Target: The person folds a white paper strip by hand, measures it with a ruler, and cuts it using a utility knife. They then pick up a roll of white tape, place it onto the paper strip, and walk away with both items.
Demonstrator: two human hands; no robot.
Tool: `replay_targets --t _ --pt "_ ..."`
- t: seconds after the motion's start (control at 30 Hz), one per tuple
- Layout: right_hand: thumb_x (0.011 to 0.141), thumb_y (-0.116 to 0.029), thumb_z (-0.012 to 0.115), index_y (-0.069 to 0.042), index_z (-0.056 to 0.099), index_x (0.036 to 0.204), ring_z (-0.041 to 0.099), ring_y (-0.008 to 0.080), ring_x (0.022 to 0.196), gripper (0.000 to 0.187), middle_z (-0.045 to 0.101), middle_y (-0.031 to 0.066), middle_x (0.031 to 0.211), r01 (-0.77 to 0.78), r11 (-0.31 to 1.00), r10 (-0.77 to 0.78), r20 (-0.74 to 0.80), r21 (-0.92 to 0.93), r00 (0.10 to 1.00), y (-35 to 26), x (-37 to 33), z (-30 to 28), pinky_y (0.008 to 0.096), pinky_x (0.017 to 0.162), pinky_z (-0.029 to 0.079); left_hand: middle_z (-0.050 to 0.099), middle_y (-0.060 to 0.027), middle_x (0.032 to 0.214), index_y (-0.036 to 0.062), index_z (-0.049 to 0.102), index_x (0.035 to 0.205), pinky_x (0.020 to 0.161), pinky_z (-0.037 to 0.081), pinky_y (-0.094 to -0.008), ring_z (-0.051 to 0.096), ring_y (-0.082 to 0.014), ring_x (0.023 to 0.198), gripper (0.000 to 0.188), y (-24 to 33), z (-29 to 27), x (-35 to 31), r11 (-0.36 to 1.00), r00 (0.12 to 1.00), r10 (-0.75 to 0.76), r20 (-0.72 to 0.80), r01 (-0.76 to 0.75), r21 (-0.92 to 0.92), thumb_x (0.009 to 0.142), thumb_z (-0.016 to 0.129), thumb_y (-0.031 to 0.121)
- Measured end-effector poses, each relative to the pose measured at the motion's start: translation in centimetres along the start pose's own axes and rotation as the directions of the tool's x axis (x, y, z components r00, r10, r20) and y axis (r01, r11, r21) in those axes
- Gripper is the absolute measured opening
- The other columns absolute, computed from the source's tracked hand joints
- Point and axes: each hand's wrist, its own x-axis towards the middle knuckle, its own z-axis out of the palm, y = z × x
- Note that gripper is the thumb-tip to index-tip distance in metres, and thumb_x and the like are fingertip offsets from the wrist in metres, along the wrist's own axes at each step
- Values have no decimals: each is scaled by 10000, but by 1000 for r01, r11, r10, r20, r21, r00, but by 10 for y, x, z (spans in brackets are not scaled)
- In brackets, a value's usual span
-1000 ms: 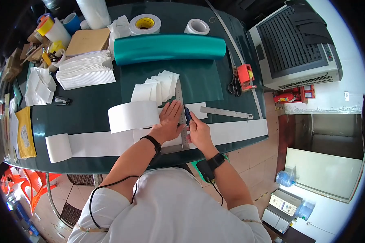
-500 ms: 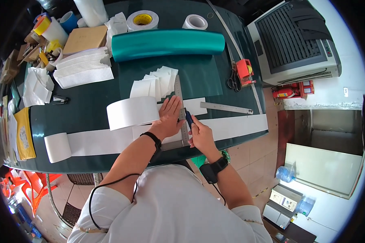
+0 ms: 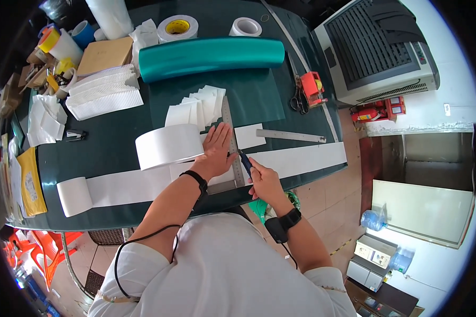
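My left hand (image 3: 217, 150) lies flat with fingers stretched out, pressing on white strip material beside a steel square (image 3: 236, 166), whose long blade points away from me. In my right hand (image 3: 265, 182) is a dark blue utility knife (image 3: 245, 160), its tip against the square's right edge. Beneath them a long white strip (image 3: 296, 160) runs across the table, ending in a small roll (image 3: 74, 196) at the left. A larger white roll (image 3: 166, 147) stands by my left hand. Several cut white pieces (image 3: 198, 108) lie fanned out beyond my fingers.
A green roll (image 3: 211, 59) lies across the back, with tape rolls (image 3: 177, 28) behind it. Scissors (image 3: 299, 98) and a red tape dispenser (image 3: 313, 89) are at the right. A steel ruler (image 3: 293, 136) lies near the strip. Folded white stacks (image 3: 104, 92) and a stapler (image 3: 76, 135) occupy the left.
My right hand has drawn the knife slightly toward me along the square's edge. My left hand stays pressed down. The whole view has shifted a little.
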Motion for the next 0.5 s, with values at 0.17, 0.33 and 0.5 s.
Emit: replay_targets --t 0.17,0.33,0.5 --pt "1045 -195 458 -104 527 1444 625 122 497 415 664 72 789 -14 1000 14 11 22 1000 -3 2 -6 258 433 525 279 -216 1596 -64 271 1525 1250 80 -456 187 -338 1518 800 -3 3 3 1000 1000 16 -9 -16 9 941 584 385" --pt "1018 -195 519 -100 499 1460 628 152 534 453 663 96 816 145 989 -141 -97 35 985 24 3 -17 300 481 527 279 -219 1595 -56 267 1528 1250 89 -452 189 -341 1517 787 -3 0 2 999 1000 25 -8 -25 22 950 570 383" --pt "941 -162 614 -82 499 1440 648 297 752 518 661 162 934 356 812 -514 -277 -462 812 80 14 -38 418 690 534 263 -218 1601 -40 243 1539 1251 103 -446 184 -343 1518 778 -1 -2 -1 1000 1000 26 2 -26 -5 964 549 386"
